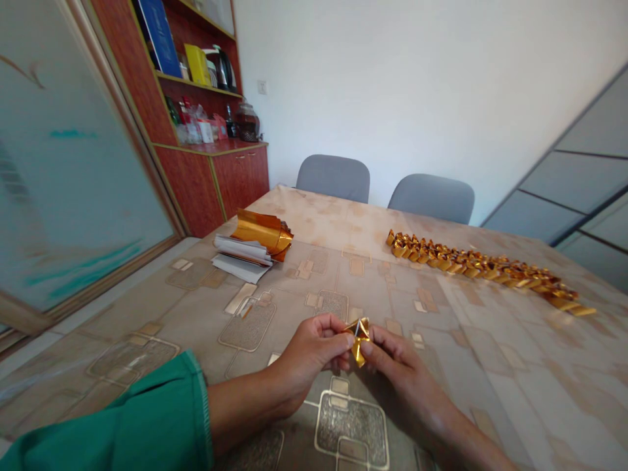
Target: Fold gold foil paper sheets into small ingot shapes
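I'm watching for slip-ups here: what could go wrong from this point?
The small shiny gold piece is pinched between the left hand and right hand, so too hard a squeeze might crush its folds. The folded gold pieces on the table lie closely packed, so a knock might disturb several.

Two chairs [333, 178] [432, 197], one held foil [362, 329]

Paper stack [256, 244] left and row of foil pieces [471, 261] right on the table [338, 229], two chairs [333, 176] behind.

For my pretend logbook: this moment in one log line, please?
left hand: pinching foil; right hand: pinching foil; gold row: right; sheets: left
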A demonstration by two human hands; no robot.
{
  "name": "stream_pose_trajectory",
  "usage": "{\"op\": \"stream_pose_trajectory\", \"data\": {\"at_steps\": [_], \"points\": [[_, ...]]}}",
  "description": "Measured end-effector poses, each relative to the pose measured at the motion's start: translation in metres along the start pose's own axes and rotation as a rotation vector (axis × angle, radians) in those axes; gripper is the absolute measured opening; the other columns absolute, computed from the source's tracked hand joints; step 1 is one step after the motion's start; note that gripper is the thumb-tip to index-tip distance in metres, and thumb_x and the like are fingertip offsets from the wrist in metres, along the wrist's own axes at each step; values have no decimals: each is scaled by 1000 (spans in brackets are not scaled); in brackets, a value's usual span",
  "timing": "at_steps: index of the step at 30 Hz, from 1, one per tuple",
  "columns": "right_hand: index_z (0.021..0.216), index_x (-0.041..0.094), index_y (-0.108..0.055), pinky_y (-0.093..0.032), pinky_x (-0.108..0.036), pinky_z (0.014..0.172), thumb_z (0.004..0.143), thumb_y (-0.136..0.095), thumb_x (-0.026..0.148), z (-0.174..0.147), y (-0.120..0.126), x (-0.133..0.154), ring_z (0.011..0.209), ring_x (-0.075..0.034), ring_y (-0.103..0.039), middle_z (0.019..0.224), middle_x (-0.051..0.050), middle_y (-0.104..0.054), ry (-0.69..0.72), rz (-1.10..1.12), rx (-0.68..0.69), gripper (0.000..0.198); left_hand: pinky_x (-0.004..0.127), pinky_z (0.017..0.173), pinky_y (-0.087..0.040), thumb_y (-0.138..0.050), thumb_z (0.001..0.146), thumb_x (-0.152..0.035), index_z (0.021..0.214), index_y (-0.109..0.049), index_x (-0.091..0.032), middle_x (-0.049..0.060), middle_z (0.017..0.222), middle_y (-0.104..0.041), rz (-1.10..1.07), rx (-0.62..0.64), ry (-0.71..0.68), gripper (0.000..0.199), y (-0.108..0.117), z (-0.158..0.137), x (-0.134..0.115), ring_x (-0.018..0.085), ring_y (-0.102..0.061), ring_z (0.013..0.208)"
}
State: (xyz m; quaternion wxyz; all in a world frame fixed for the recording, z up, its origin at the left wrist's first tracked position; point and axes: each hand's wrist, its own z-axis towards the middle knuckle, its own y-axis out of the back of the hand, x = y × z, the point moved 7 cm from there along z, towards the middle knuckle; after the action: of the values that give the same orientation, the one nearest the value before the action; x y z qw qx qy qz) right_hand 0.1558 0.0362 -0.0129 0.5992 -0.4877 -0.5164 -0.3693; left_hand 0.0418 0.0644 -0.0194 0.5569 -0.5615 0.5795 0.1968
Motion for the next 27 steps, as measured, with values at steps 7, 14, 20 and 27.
{"op": "stream_pose_trajectory", "data": {"at_steps": [7, 14, 20, 27], "points": [[86, 19, -66, -41, -33, 72, 92, -63, 38, -2, -5, 5, 80, -18, -54, 85, -6, -64, -27, -27, 20, 20, 20, 50, -40, -73, 66, -23, 72, -58, -14, -1, 61, -62, 136, 21, -85, 18, -1, -1, -10, 7, -53, 49], [78, 18, -65, -42, -34, 72, 86, -69, 41, 1, 0, 1, 74, -18, -52, 77, -4, -60, -49, 39, -42, 25, 21, 57, -48, -81, 68, -30, 79, -60, -13, 0, 65, -65, 2, 66, 16, 29, -4, -2, 1, 9, -59, 56], [68, 20, -62, -34, -28, 57, 86, -64, 55, -1, 8, 11, 58, -14, -40, 62, 1, -49, -49, -40, -148, 40, 18, 61, -52, -87, 64, -20, 80, -61, -13, -1, 68, -66, -281, 41, 115, 32, 1, 2, 6, 7, -60, 57], [69, 20, -58, -34, -29, 60, 93, -54, 54, -8, 4, 26, 64, -16, -44, 66, 0, -51, 78, -274, -171, 41, 16, 63, -51, -85, 69, -14, 83, -65, -10, 1, 75, -65, -464, 99, 172, 24, -3, 4, 9, 5, -59, 61]]}}
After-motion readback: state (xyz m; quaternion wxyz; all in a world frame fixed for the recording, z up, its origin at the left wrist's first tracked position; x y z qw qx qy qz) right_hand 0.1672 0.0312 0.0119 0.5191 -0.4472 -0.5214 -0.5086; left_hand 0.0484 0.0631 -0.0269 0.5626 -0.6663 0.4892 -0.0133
